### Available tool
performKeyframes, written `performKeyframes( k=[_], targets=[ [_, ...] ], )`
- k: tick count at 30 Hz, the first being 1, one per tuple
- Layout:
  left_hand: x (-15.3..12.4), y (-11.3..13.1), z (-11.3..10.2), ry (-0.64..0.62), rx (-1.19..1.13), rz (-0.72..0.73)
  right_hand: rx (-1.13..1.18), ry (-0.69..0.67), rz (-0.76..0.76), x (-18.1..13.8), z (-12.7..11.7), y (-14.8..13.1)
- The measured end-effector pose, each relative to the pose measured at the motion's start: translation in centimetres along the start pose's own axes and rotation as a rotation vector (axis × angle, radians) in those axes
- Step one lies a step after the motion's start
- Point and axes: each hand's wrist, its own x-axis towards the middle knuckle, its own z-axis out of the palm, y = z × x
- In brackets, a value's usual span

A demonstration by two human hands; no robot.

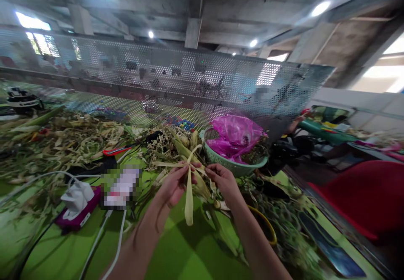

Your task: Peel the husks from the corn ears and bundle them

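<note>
Pale corn husk strips [189, 198] are gathered crosswise in front of me, one hanging down and others sticking out to the sides. My left hand [176, 180] pinches them where they meet. Its thumb and fingers are closed. On the right, my right hand [221, 178] is closed at the end of a husk strip that points toward it. More husks [200, 183] lie just behind and below the hands on the green tabletop [176, 246].
A green basket [235, 166] with a pink plastic bag [235, 139] stands behind my right hand. Dried husks [85, 141] heap at left. A power strip [77, 212] and a phone [121, 189] with cables lie left. A red chair [362, 196] is right.
</note>
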Motion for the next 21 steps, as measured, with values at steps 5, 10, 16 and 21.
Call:
performKeyframes(
  k=[5, 10, 16, 21],
  targets=[
    [-0.1, -0.4, 0.0, -0.096, 0.077, -0.009, -0.25, 0.132, -0.216, -0.1, -0.2, -0.8],
    [0.0, -1.0, 0.4, -0.2, 0.33, -0.001, 0.062, -0.055, -0.041, -1.2, 0.7, -2.2],
    [-0.1, -1.7, 0.8, -0.291, 0.466, -0.007, 0.399, -0.074, 0.185, -1.7, 1.5, -1.9],
    [-0.1, -2.2, 0.5, -0.337, 0.605, 0.03, 0.283, -0.021, 0.166, -1.6, 2.0, -1.0]
  ],
)
